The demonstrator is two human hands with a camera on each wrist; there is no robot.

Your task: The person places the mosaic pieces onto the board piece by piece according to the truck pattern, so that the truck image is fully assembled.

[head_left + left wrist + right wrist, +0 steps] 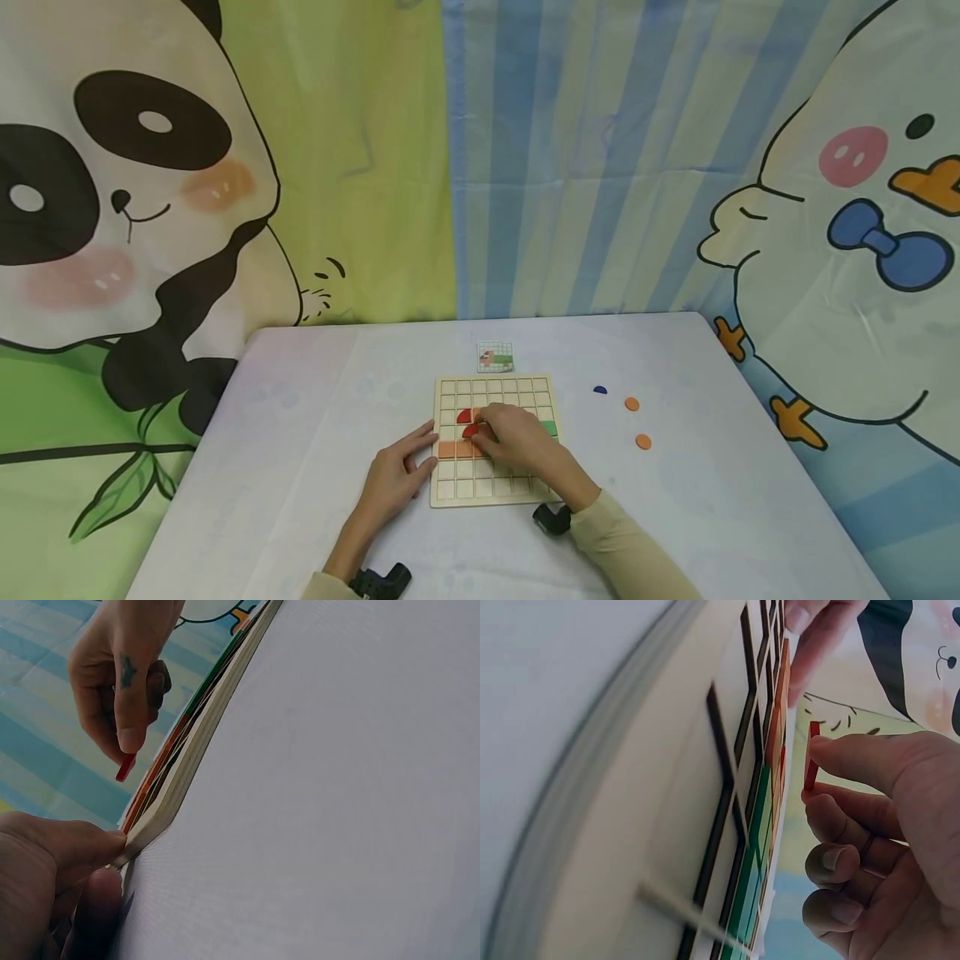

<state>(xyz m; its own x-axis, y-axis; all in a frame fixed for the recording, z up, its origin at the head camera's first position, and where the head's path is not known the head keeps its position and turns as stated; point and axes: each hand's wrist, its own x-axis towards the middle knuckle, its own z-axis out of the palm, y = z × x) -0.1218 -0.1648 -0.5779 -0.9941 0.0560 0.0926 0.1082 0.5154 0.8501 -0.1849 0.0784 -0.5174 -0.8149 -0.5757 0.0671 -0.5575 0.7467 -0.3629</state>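
Note:
A wooden grid board (pixel 495 492) lies on the table. My left hand (pixel 397 475) holds its left edge, thumb and a finger at the rim in the left wrist view. Over the board, my right hand (pixel 517 437) pinches a small red piece (pixel 812 756) between thumb and index finger; its rounded side shows in the head view. In the right wrist view this piece is apart from the board surface. Another red piece (pixel 464 416) with a curved edge lies on the grid just beyond it. Orange pieces (pixel 447 450) and a green piece (pixel 550 428) sit in the grid, partly hidden by my right hand.
A small picture card (pixel 495 357) lies behind the board. To the right are a blue half-round piece (pixel 600 390) and two orange discs, one farther back (pixel 632 404) and one nearer (pixel 643 442). Printed curtains hang behind the white table (pixel 300 400).

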